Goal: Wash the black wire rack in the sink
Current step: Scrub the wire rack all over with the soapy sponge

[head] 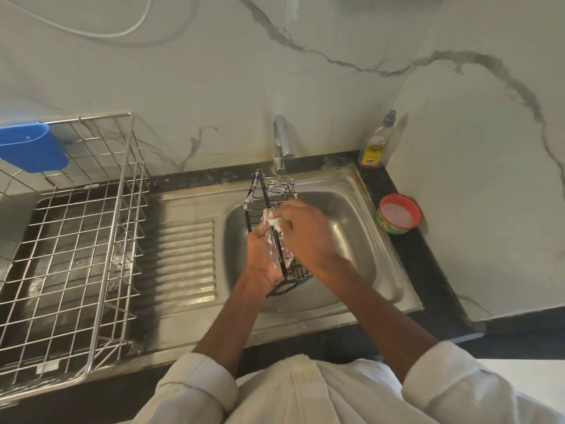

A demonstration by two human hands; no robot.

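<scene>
Mid-scrub, a person holds one black wire rack point(270, 228) on end over the single steel sink point(351, 240), below one tap point(282, 142). Left hand point(263, 258) grips the soapy frame; right hand point(302, 231) pinches what looks like a pale scrub pad point(273, 221) against the wires. Best worked wire by wire — turning the rack, gripping firmly since suds make it slippery. Nearby: one soap bottle point(376, 145), one red tub point(399, 213), one drying rack point(76, 246).
</scene>
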